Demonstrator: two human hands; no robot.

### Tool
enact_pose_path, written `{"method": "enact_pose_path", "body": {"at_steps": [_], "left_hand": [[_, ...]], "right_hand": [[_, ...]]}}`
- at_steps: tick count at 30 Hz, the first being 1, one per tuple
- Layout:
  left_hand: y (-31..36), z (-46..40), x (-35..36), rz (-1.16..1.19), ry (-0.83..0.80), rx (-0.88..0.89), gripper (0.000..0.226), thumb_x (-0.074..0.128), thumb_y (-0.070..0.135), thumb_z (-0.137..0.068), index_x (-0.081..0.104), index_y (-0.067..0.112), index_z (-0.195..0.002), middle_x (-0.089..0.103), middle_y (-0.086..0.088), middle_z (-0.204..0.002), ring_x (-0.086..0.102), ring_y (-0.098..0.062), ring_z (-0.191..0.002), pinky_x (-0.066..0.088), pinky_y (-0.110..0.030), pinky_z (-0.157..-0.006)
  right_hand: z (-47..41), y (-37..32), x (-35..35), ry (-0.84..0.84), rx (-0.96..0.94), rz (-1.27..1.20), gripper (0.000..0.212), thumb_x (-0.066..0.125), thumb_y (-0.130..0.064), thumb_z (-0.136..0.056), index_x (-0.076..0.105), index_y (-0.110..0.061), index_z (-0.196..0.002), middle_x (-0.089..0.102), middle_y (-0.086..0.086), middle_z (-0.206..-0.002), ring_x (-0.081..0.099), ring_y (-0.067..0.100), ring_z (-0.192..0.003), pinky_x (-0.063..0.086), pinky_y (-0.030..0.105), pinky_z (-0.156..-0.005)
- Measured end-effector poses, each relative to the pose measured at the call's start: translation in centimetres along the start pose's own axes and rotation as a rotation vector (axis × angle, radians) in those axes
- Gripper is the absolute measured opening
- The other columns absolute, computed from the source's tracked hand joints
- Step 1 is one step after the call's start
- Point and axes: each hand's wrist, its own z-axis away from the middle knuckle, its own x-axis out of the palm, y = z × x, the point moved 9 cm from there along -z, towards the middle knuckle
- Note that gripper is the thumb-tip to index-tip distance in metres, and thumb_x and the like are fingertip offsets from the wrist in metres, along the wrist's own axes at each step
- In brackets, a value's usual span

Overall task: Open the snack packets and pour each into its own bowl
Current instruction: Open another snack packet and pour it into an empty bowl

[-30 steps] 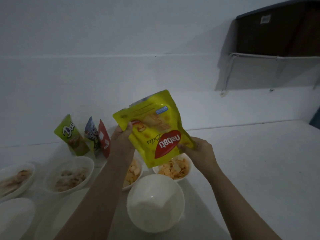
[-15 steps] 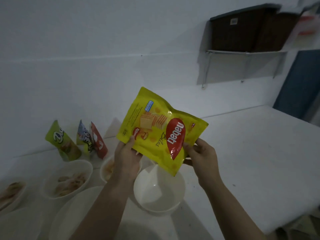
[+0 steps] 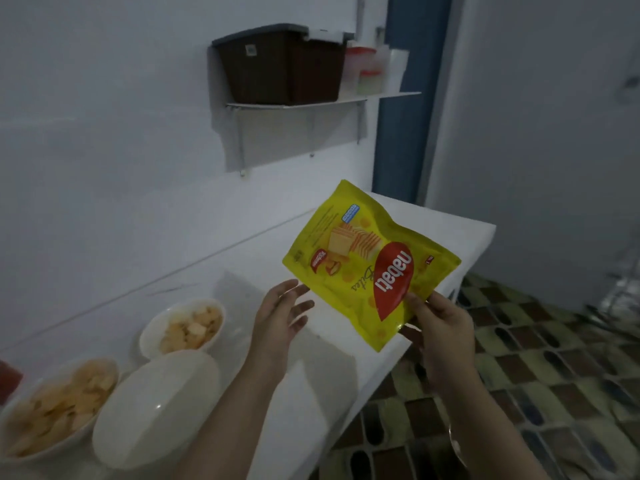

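Note:
A yellow Nabati snack packet (image 3: 367, 261) hangs in the air above the right end of the white counter (image 3: 325, 368), its logo upside down. My right hand (image 3: 438, 327) pinches its lower corner. Just left of the packet, my left hand (image 3: 280, 313) is spread with straight fingers and holds nothing. An empty white bowl (image 3: 156, 407) stands at the lower left. Beside it are two white bowls with snacks in them, one behind it (image 3: 183, 327) and one at the far left (image 3: 59, 407).
A wall shelf (image 3: 322, 100) above the counter carries a dark brown box and small containers. The counter ends at the right, where a patterned tiled floor (image 3: 540, 375) begins. A red packet edge (image 3: 8, 379) shows at the far left.
My left hand has let go of the packet and opened; only my right hand still holds it. The packet has moved right and my view has turned right, so the standing packets are out of frame.

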Motion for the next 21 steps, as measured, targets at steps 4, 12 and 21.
{"method": "enact_pose_path", "body": {"at_steps": [4,12,21], "left_hand": [[-4.7,-0.7,7.8,-0.067,-0.097,-0.078,0.015,0.051,0.017,-0.1,0.063,0.019,-0.11,0.073,0.0,-0.112,0.069,-0.022,-0.097,0.048,-0.034,-0.082],[-16.9,-0.7,22.0,-0.282,-0.308,-0.222,0.018,0.048,0.014,-0.1,0.063,0.022,-0.097,0.069,0.001,-0.106,0.067,-0.016,-0.09,0.049,-0.022,-0.068],[-30.3,0.1,28.3,-0.502,-0.421,-0.398,0.02,0.044,0.014,-0.101,0.062,0.023,-0.103,0.067,0.004,-0.111,0.067,-0.016,-0.094,0.049,-0.033,-0.08]], "right_hand": [[-2.0,-0.6,-8.5,0.099,-0.04,0.035,0.014,0.063,-0.011,-0.094,0.076,-0.008,-0.092,0.074,0.019,-0.085,0.07,0.033,-0.079,0.059,0.046,-0.07],[-4.5,3.9,-27.0,0.44,0.071,0.101,0.023,0.062,-0.015,-0.095,0.077,-0.018,-0.078,0.069,0.009,-0.074,0.065,0.029,-0.073,0.058,0.046,-0.071],[-2.2,16.6,-40.7,0.762,0.392,0.211,0.019,0.058,-0.017,-0.088,0.076,-0.02,-0.087,0.074,-0.01,-0.073,0.072,0.027,-0.08,0.061,0.048,-0.074]]}}
